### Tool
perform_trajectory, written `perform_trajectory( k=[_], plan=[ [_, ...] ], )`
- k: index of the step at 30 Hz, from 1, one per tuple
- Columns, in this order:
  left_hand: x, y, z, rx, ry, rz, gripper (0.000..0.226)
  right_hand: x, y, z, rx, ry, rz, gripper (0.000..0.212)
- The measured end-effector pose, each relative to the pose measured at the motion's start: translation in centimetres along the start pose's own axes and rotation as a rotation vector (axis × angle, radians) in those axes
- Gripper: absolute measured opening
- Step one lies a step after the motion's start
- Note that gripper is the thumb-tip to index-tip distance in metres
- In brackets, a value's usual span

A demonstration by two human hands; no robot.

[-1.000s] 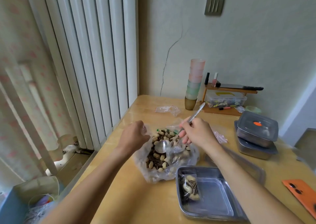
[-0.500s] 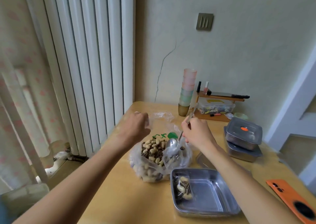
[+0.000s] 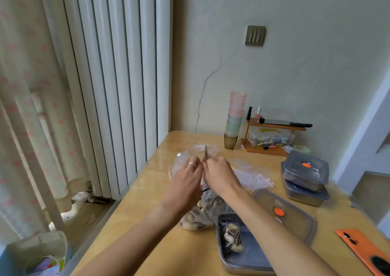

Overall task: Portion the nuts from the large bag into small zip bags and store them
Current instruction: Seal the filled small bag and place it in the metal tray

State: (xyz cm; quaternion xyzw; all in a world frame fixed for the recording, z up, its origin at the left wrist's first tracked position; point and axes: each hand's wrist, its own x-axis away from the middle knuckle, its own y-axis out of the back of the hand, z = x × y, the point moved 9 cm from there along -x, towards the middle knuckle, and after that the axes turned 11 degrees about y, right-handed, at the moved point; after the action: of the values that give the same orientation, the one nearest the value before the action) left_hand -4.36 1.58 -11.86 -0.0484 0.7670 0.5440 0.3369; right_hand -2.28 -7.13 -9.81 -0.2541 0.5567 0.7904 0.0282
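Left hand [image 3: 186, 176] now on clear bag [image 3: 200, 216] (nut-filled)

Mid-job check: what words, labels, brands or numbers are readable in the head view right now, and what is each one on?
No legible text anywhere in this view.
Clear storage box: yellow mark on its lid, too blurred to read.
Steel container lid: plain orange dot, no lettering visible.
Wall plate: three vertical slots, not characters.
Large nut bag: no print shows on the visible part.
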Motion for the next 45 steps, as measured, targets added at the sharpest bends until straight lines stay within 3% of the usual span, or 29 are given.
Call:
perform_trajectory(
  k=[3, 6, 9, 15, 22, 27, 32, 37, 42, 45],
  plan=[
    [0.4, -3.6, 2.5, 0.048, 0.252, 0.312, 0.022, 0.5, 0.3, -1.9, -0.074, -0.085, -0.044, 0.037],
    [1.9, -4.9, 4.1, -0.153, 0.337, 0.429, 0.018, 1.1, 0.1, -3.5, -0.157, -0.121, -0.061, 0.047],
    [2.8, -5.2, 5.6, -0.238, 0.421, 0.419, 0.022, 1.5, -0.5, -3.0, -0.171, -0.068, -0.053, 0.048],
    [2.9, -5.5, 8.0, -0.041, 0.625, 0.345, 0.021, 1.7, -0.3, -0.2, 0.009, 0.041, -0.001, 0.036],
    [3.0, -5.9, 9.1, 0.100, 0.687, 0.295, 0.015, 1.6, -2.2, 1.4, 0.020, 0.033, 0.023, 0.025],
    [3.3, -6.9, 10.0, 0.216, 0.721, 0.349, 0.012, 2.2, -2.4, -1.6, -0.268, -0.192, -0.057, 0.041],
    [2.8, -7.6, 9.0, 0.308, 0.622, 0.356, 0.020, 4.1, -4.1, -7.0, -0.729, -0.533, -0.163, 0.021],
    [2.3, -7.4, 8.4, 0.312, 0.573, 0.368, 0.032, 5.7, -5.7, -8.6, -1.123, -0.742, -0.235, 0.015],
    [3.0, -6.9, 10.3, 0.226, 0.653, 0.404, 0.025, 6.1, -5.7, -8.9, -1.164, -0.815, -0.282, 0.013],
    [2.8, -6.3, 10.7, 0.226, 0.639, 0.342, 0.027, 6.0, -5.1, -9.2, -1.114, -0.829, -0.284, 0.012]
  ],
)
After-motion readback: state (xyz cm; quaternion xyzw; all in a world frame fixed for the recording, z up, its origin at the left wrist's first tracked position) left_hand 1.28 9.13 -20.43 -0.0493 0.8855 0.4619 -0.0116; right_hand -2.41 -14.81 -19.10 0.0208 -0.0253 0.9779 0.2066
